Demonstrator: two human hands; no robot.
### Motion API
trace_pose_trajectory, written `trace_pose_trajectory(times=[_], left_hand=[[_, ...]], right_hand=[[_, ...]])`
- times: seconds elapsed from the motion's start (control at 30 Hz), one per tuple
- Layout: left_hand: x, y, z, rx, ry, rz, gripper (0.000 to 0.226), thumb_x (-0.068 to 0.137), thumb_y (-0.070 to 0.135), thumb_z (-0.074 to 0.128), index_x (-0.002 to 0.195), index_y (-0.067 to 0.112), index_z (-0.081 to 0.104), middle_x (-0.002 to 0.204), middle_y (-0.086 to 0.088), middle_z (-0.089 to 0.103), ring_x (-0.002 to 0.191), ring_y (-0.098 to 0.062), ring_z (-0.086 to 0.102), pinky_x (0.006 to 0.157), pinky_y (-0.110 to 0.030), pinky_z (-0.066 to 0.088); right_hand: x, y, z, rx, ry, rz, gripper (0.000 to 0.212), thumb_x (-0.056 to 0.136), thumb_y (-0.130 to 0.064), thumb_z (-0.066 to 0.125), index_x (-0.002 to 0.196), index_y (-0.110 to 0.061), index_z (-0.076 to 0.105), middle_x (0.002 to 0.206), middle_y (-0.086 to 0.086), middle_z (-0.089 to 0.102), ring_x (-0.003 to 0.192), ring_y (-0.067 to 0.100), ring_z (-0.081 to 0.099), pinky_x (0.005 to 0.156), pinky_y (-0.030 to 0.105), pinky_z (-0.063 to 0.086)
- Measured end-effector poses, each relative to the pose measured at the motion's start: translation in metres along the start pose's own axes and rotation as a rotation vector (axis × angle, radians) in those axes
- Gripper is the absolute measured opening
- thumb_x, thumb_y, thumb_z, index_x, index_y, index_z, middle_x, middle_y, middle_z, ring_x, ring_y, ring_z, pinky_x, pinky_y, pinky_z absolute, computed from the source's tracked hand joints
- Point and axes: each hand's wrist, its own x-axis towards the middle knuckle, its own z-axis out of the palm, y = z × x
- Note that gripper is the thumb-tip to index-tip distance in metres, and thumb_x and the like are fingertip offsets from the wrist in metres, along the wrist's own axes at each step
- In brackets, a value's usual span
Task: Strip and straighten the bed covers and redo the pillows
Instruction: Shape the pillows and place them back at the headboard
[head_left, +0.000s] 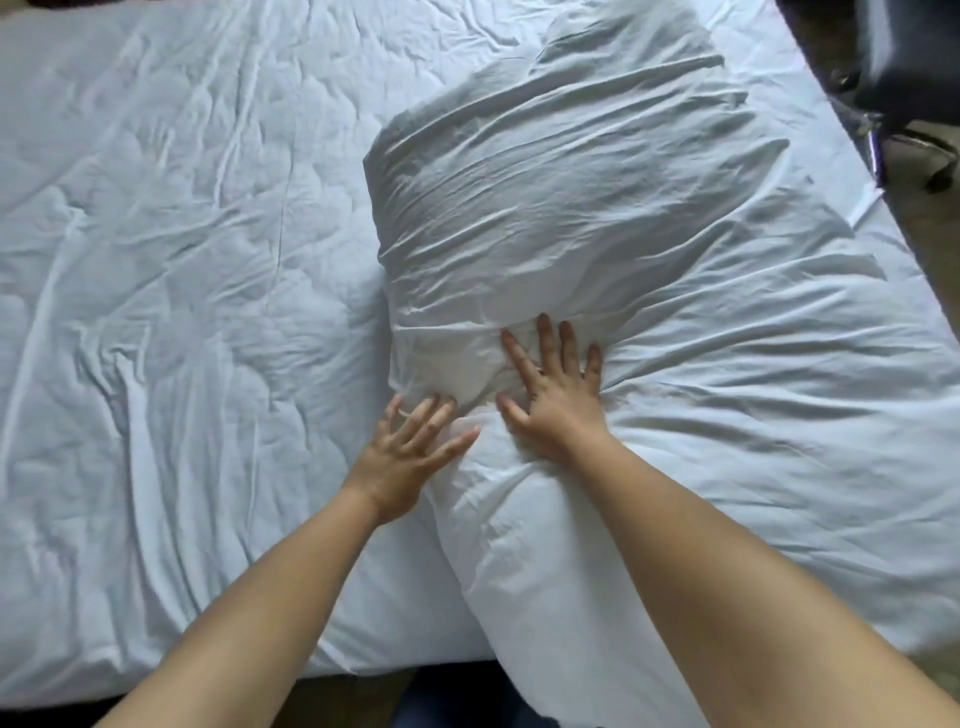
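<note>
A big white pillow (701, 415) lies across the right half of the bed, partly inside a wrinkled white pillowcase (571, 197) that covers its far end. My right hand (553, 395) lies flat with fingers spread on the pillow at the pillowcase's open edge. My left hand (410, 452) rests beside it on the pillow's left side, fingers apart, fingertips touching the case's hem. Neither hand grips any cloth. The white bed cover (171, 291) is creased and spreads over the left of the bed.
The bed's near edge (208, 680) runs along the bottom left, with dark floor below. A dark chair with metal legs (904, 104) stands off the bed's far right corner.
</note>
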Motion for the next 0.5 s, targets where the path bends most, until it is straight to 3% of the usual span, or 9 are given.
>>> trace_pose_trajectory(times=[0.07,0.17,0.27,0.37,0.43,0.5], left_hand=[[-0.004,-0.011,-0.001,0.152,0.019,0.143,0.066,0.087,-0.002,0.025,0.146,0.027,0.028,0.148,-0.011,0.033,0.135,-0.031,0.037,0.106,-0.059,0.033],[0.007,-0.020,0.002,0.207,0.091,0.266,0.059,0.098,-0.004,0.010,0.143,0.027,0.032,0.147,-0.009,0.042,0.134,-0.029,0.043,0.103,-0.058,0.039],[0.019,-0.021,0.026,0.169,0.202,0.395,0.053,0.098,0.000,0.022,0.145,0.024,0.027,0.150,-0.009,0.036,0.137,-0.030,0.038,0.107,-0.055,0.030],[0.032,-0.030,0.058,0.173,0.273,0.486,0.072,0.086,0.004,0.043,0.149,0.024,0.013,0.154,-0.013,0.021,0.142,-0.035,0.022,0.111,-0.057,0.019],[0.039,-0.037,0.068,0.188,0.297,0.553,0.065,0.090,0.004,0.032,0.148,0.026,0.012,0.153,-0.011,0.022,0.141,-0.034,0.023,0.113,-0.055,0.013],[0.047,-0.042,0.077,0.166,0.383,0.595,0.054,0.097,0.006,0.026,0.146,0.026,0.016,0.151,-0.010,0.029,0.138,-0.031,0.032,0.113,-0.052,0.019]], right_hand=[[0.001,-0.001,0.001,0.005,0.007,0.012,0.078,0.090,-0.057,0.041,0.149,-0.043,-0.009,0.158,0.004,-0.024,0.146,0.028,-0.020,0.114,0.055,-0.013],[0.002,-0.003,0.008,-0.019,0.034,0.030,0.075,0.088,-0.060,0.035,0.149,-0.044,-0.007,0.159,0.004,-0.021,0.146,0.027,-0.017,0.115,0.054,-0.011],[0.004,0.002,0.017,-0.029,0.087,0.047,0.077,0.076,-0.063,0.017,0.149,-0.044,-0.003,0.160,0.002,-0.014,0.148,0.025,-0.010,0.114,0.051,-0.008],[0.006,0.010,0.024,-0.006,0.156,0.054,0.076,0.076,-0.056,0.013,0.150,-0.040,0.005,0.161,-0.001,-0.003,0.148,0.023,-0.001,0.115,0.049,-0.003],[0.008,0.012,0.028,-0.011,0.186,0.050,0.075,0.078,-0.051,0.017,0.151,-0.036,0.011,0.161,0.000,0.003,0.148,0.024,0.004,0.115,0.050,0.000],[0.009,0.012,0.032,-0.072,0.231,0.059,0.075,0.078,-0.048,0.022,0.151,-0.034,0.014,0.161,0.001,0.007,0.148,0.025,0.008,0.114,0.052,-0.004]])
